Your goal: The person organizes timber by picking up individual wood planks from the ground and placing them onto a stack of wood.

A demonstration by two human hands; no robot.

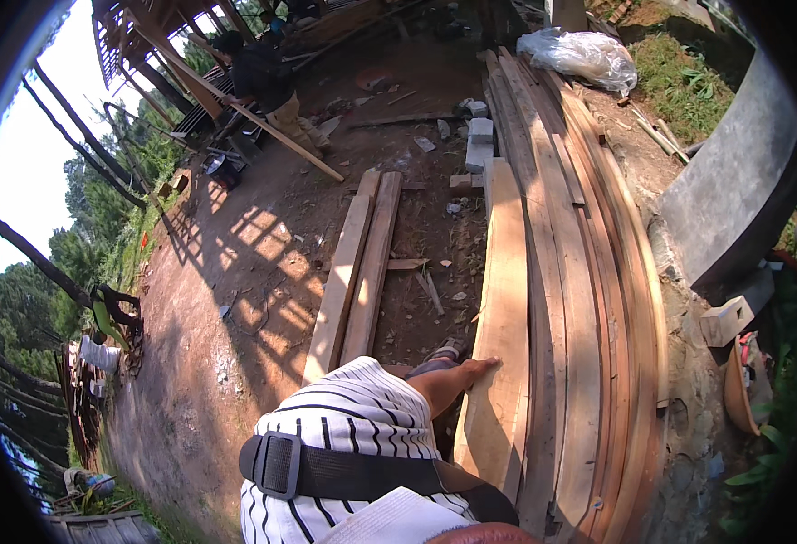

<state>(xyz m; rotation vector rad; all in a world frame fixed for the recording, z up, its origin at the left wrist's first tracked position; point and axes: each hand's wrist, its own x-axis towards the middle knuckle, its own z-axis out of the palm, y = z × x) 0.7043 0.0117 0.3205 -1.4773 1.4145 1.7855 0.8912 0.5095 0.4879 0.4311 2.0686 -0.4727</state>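
Note:
My left hand (476, 367) lies flat on the near edge of a long pale plank (505, 272), fingers stretched out and holding nothing. My arm reaches it from a black-and-white striped sleeve (353, 426) crossed by a black strap with a buckle (276, 462). The plank is the leftmost board of a long stack of planks (589, 299) that runs away from me. My right hand is out of view.
Two planks (357, 272) lie side by side on the bare dirt to the left of the stack. Grey concrete blocks (480, 140) and a clear plastic bag (584, 54) sit at the far end. A curved concrete wall (743, 181) stands right. Another person (258, 77) handles a long board at the back.

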